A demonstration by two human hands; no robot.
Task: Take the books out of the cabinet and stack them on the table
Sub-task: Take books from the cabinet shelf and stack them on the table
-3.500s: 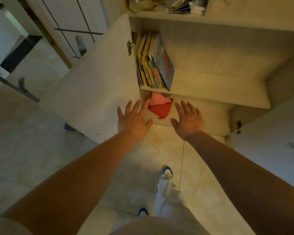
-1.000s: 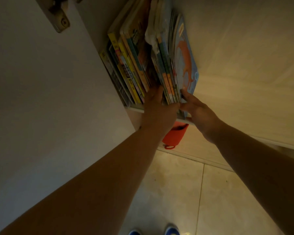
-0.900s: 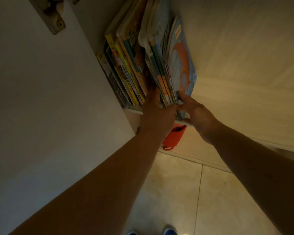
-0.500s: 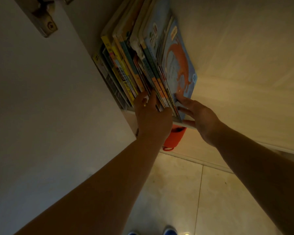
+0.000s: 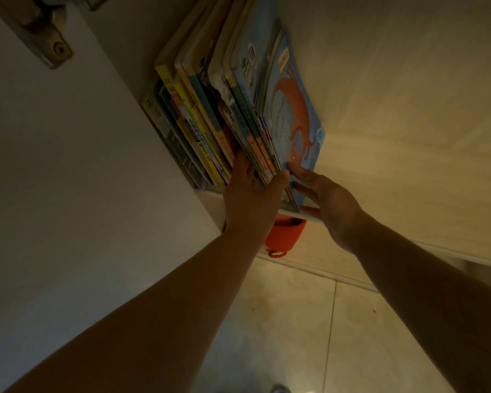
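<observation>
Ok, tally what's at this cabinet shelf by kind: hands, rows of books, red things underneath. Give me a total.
Hands: 2, the left hand gripping into the books and the right hand flat against the blue cover.
Row of books: 1; single books are packed too tight to count.
Red object under the shelf: 1.
Total: 4.

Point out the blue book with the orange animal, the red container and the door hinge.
blue book (image 5: 292,109): head view, front cover.
red container (image 5: 285,235): head view, its side.
door hinge (image 5: 50,49): head view, screw plate.

Shelf (image 5: 309,215) carries upright books (image 5: 227,114), packed left.
</observation>
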